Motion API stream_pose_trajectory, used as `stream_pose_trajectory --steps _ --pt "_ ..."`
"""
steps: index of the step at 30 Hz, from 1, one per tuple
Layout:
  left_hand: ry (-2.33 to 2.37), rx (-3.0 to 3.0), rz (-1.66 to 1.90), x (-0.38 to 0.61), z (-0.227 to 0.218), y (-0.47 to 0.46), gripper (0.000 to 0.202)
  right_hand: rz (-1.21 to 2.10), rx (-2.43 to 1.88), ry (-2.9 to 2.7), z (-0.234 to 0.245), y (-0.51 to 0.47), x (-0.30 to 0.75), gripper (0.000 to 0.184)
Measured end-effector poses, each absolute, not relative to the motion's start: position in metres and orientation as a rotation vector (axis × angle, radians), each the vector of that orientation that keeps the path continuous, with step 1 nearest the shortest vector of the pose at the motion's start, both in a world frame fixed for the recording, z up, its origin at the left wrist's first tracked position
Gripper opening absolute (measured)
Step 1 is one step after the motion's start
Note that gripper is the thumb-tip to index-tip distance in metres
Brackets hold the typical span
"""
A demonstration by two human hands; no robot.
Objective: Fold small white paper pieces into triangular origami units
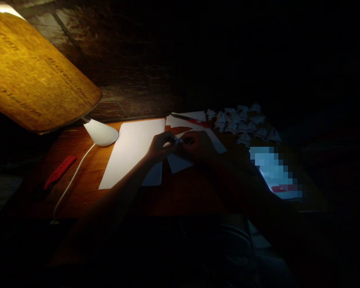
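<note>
The scene is dark, lit only by a lamp. My left hand and my right hand meet over the wooden table, fingers pinched together on a small folded piece of white paper. Under and beside the hands lie white paper sheets. A smaller cut paper piece lies just below the hands.
A pile of several folded white paper triangles lies at the back right. A lit lamp with a printed shade, white base and cord stands left. A red cutter lies at left, a glowing screen at right.
</note>
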State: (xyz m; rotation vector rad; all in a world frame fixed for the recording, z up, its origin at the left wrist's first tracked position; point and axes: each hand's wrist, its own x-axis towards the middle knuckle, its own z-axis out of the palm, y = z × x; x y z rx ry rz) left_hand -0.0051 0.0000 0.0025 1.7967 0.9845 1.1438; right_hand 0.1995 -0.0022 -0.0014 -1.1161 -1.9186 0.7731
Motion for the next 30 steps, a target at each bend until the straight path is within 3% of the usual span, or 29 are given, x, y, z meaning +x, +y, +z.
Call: stream_pose_trajectory --steps 7,20,30 --pt "1.016 1.769 1.145 -0.0032 0.0022 -0.0014 0.019 0.717 -1.124 -1.926 0.0016 -0.0043 0.2 0.026" --pt "0.976 1.791 1.171 -0.0071 0.0037 -0.0003 0.024 0.736 -1.029 -1.956 0.0072 -0.0074 0.2029 0.014" --pt "0.923 1.863 1.233 -0.0086 0.0015 0.0029 0.021 0.644 -0.975 -2.014 0.0078 -0.0085 0.2059 0.02"
